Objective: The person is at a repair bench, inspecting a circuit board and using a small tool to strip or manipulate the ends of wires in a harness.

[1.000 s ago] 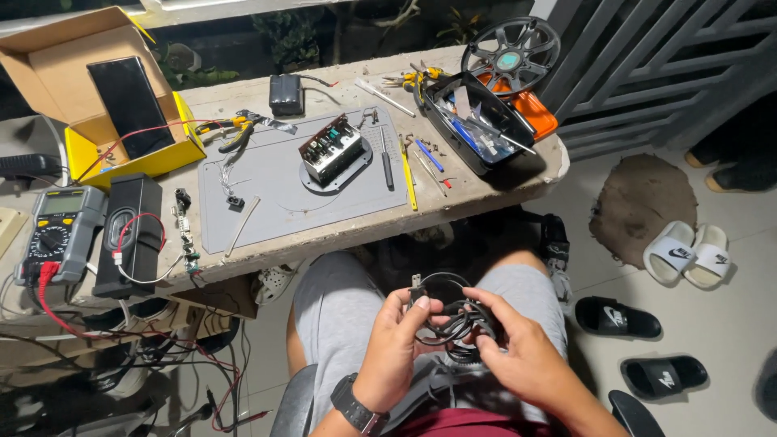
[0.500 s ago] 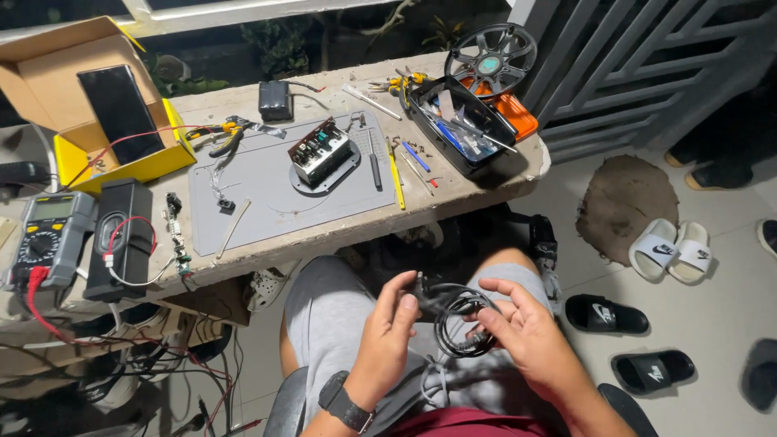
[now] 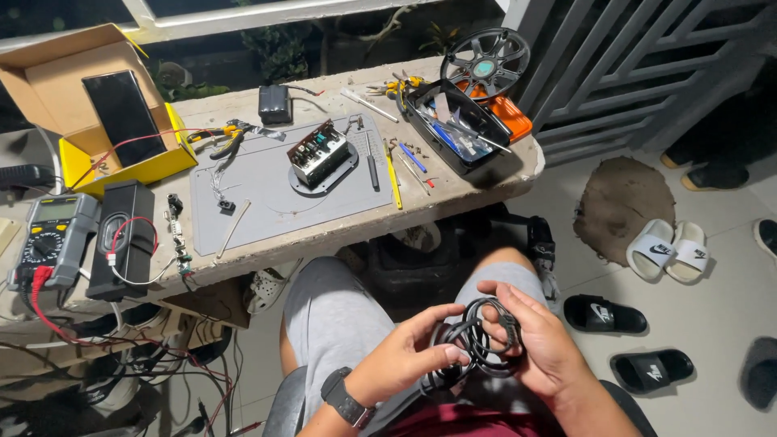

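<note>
In the lower centre of the frame, the left hand (image 3: 409, 350) and the right hand (image 3: 538, 340) both close around a coiled black cable (image 3: 477, 344). Compared with a moment ago the loops look gathered tighter, held above the lap, well apart from the concrete table (image 3: 453, 190).
</note>
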